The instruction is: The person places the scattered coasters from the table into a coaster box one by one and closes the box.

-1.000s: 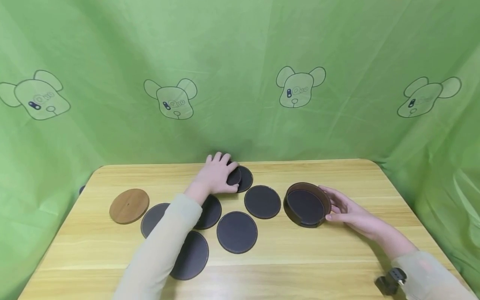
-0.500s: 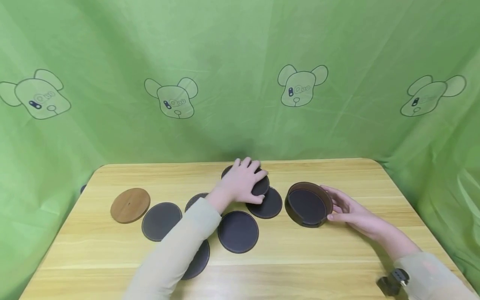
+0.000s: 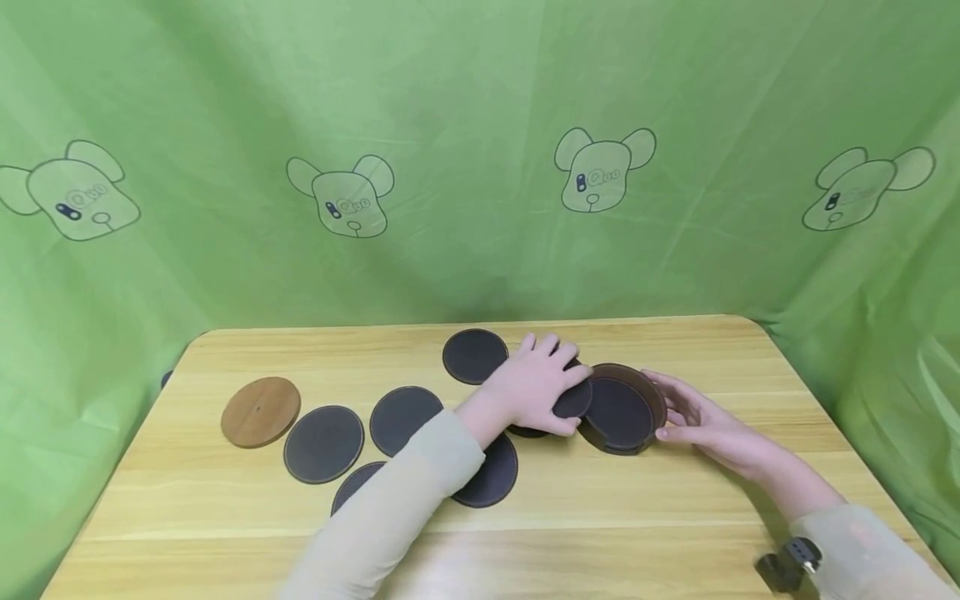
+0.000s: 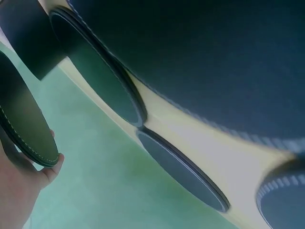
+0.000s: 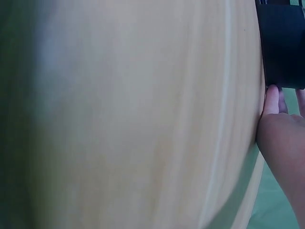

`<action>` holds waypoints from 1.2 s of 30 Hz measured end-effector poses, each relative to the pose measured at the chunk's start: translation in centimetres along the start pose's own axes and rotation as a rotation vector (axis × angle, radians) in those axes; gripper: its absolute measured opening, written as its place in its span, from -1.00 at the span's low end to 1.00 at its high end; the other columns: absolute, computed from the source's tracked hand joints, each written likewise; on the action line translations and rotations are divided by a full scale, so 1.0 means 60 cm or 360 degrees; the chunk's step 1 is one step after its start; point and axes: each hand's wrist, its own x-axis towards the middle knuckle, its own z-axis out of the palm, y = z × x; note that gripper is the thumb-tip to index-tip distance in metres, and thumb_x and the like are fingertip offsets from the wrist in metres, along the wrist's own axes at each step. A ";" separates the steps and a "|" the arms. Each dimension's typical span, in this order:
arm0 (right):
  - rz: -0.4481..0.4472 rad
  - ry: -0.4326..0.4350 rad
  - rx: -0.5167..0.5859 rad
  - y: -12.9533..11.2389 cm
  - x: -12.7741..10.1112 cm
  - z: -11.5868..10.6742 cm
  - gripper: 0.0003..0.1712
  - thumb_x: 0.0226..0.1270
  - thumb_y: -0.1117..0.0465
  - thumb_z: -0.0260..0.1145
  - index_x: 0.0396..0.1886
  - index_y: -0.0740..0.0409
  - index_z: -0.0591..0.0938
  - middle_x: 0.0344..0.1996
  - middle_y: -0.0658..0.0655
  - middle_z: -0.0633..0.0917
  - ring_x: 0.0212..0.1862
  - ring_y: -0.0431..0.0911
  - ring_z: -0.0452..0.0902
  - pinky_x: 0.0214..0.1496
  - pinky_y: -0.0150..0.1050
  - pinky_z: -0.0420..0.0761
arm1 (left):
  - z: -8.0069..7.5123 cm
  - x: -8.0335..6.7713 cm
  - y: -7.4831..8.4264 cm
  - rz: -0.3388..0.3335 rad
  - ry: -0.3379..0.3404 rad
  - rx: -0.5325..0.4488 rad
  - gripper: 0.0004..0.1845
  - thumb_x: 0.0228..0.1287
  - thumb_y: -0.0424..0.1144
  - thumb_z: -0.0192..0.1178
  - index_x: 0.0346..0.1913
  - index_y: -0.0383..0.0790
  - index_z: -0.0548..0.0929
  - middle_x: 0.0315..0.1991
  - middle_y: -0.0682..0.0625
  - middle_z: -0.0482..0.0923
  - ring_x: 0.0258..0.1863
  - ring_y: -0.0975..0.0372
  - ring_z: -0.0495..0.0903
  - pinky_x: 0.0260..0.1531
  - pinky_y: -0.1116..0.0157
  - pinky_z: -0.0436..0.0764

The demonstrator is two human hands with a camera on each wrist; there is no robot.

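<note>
My left hand [image 3: 551, 385] pinches a dark round coaster [image 3: 574, 401] and holds it at the left rim of the round brown coaster holder [image 3: 621, 410]. In the left wrist view the same coaster [image 4: 26, 129] stands on edge in my fingers, with the holder [image 4: 28, 40] close above it. My right hand [image 3: 666, 408] cups the holder's right side, fingers behind and thumb in front. The right wrist view shows those fingers [image 5: 272, 102] against the dark holder wall [image 5: 283, 47]. A dark coaster lies inside the holder.
Several dark coasters lie flat on the wooden table [image 3: 675, 517]: one at the back [image 3: 475, 356], two to the left [image 3: 406, 419] [image 3: 323, 443], others partly under my left sleeve [image 3: 491, 479]. A round wooden lid [image 3: 260, 411] sits far left. Green cloth hangs behind.
My left hand picked a coaster off the back of the table and carried it right to the holder's rim. The right hand and the holder stayed put.
</note>
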 end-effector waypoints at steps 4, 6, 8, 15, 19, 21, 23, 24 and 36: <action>0.0006 0.0003 -0.0012 0.001 0.000 -0.001 -0.02 0.47 0.50 0.23 0.74 0.22 -0.03 0.47 -0.39 0.36 0.40 -0.50 0.43 0.35 -0.59 0.41 | 0.001 0.009 0.018 0.0014 0.0001 -0.0007 -0.15 0.25 0.47 0.11 0.56 0.22 0.39 0.41 0.07 0.38 0.34 0.13 0.35 0.26 0.05 0.38; 0.0015 0.0006 -0.0018 0.002 0.000 0.000 -0.02 0.47 0.50 0.23 0.74 0.22 -0.03 0.46 -0.39 0.36 0.40 -0.50 0.43 0.34 -0.59 0.41 | 0.004 0.012 0.027 0.0022 -0.0003 -0.0003 -0.14 0.25 0.48 0.11 0.56 0.22 0.38 0.39 0.09 0.37 0.33 0.14 0.35 0.26 0.06 0.38; 0.0027 0.0008 -0.0023 0.002 0.002 0.002 -0.01 0.46 0.49 0.24 0.74 0.22 -0.03 0.46 -0.40 0.36 0.40 -0.51 0.42 0.34 -0.59 0.41 | 0.007 0.015 0.033 0.0025 -0.0010 0.0004 -0.14 0.25 0.49 0.09 0.56 0.23 0.37 0.38 0.09 0.38 0.33 0.15 0.34 0.26 0.07 0.38; 0.0008 0.0007 -0.0025 0.005 0.002 0.002 -0.02 0.45 0.52 0.23 0.73 0.23 -0.02 0.44 -0.43 0.39 0.37 -0.50 0.45 0.32 -0.58 0.44 | 0.014 0.029 0.056 0.0028 -0.0023 0.0041 -0.16 0.26 0.51 0.05 0.54 0.26 0.38 0.43 0.11 0.36 0.33 0.17 0.34 0.27 0.10 0.37; -0.0030 0.0000 -0.0027 0.007 0.003 -0.002 -0.03 0.45 0.54 0.22 0.73 0.21 0.00 0.45 -0.43 0.40 0.37 -0.50 0.46 0.31 -0.58 0.45 | 0.014 0.040 0.062 0.0026 -0.0037 0.0051 -0.18 0.27 0.51 0.03 0.54 0.28 0.39 0.42 0.13 0.37 0.34 0.18 0.34 0.27 0.12 0.36; -0.0044 -0.0005 -0.0024 0.008 0.004 -0.003 -0.03 0.45 0.55 0.20 0.73 0.21 0.00 0.45 -0.43 0.40 0.37 -0.49 0.47 0.30 -0.57 0.46 | 0.015 0.045 0.064 0.0025 -0.0043 0.0056 -0.18 0.27 0.52 0.02 0.53 0.29 0.38 0.43 0.13 0.37 0.35 0.19 0.34 0.27 0.13 0.36; -0.0051 -0.0004 -0.0017 0.008 0.002 -0.004 -0.04 0.45 0.55 0.20 0.73 0.22 0.00 0.45 -0.42 0.41 0.37 -0.48 0.47 0.30 -0.57 0.47 | 0.014 0.051 0.068 0.0023 -0.0054 0.0062 -0.18 0.27 0.53 0.01 0.53 0.30 0.39 0.44 0.14 0.37 0.36 0.19 0.33 0.28 0.14 0.36; -0.0050 -0.0006 -0.0016 0.008 0.001 -0.004 -0.04 0.45 0.55 0.20 0.73 0.21 0.00 0.46 -0.41 0.40 0.37 -0.48 0.47 0.30 -0.57 0.47 | 0.014 0.054 0.070 0.0020 -0.0061 0.0065 -0.17 0.27 0.54 0.01 0.54 0.30 0.38 0.45 0.14 0.36 0.37 0.19 0.33 0.28 0.14 0.35; -0.0040 -0.0002 -0.0024 0.003 0.002 0.000 -0.03 0.45 0.55 0.20 0.73 0.26 -0.02 0.43 -0.49 0.39 0.36 -0.54 0.45 0.30 -0.60 0.44 | 0.004 0.087 0.089 -0.0037 -0.0131 0.0063 -0.14 0.26 0.57 0.03 0.56 0.32 0.35 0.46 0.18 0.36 0.41 0.22 0.32 0.33 0.17 0.34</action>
